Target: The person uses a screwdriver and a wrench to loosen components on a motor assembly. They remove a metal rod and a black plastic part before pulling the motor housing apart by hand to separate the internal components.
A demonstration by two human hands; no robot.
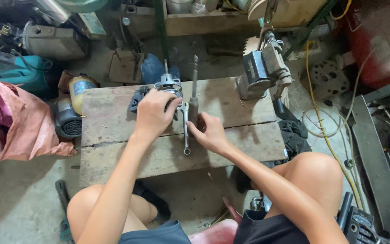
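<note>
My left hand (152, 115) rests over a small metal motor part (168, 86) with a thin shaft sticking up, on a low wooden bench (113, 108). My right hand (209, 131) grips the lower end of an upright grey socket tool (194, 92) standing on the bench. A combination wrench (186, 131) lies flat on the wood between the two hands, its ring end toward me. A dark glove or rag (136, 97) lies just left of the motor part.
A grey bench vise (262, 68) sits at the bench's right rear corner. Yellow and white cables (321, 117) coil on the floor to the right. A pink sack (14, 122), an electric motor (66, 119) and a teal machine (14, 72) crowd the left. My bare knees flank the bench.
</note>
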